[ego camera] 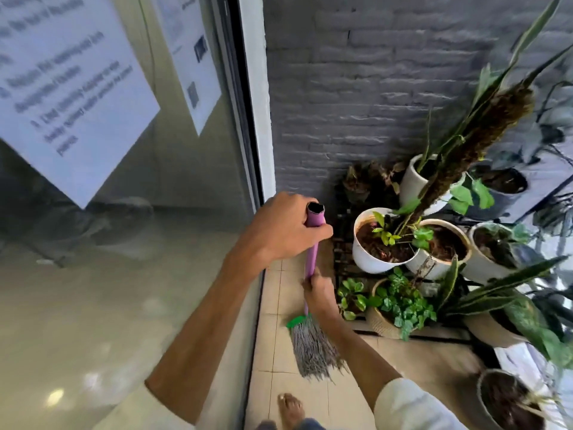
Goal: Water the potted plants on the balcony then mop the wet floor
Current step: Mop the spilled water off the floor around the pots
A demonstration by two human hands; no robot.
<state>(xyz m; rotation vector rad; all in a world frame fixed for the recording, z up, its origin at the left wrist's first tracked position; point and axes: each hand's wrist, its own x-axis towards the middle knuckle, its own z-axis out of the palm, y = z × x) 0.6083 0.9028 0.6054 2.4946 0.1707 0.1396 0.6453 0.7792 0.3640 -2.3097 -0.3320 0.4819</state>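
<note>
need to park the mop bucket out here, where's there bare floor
Bare tiles run between the glass door and the mop head, and ahead of the bare foot. Another patch lies below the plant stand. The right side is crowded with pots.

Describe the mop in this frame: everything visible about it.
The mop has a purple handle with an open black top end, a green collar and a grey string head splayed on the beige floor tiles. It stands nearly upright beside the glass door. The left hand grips the top, the right hand lower down.
</note>
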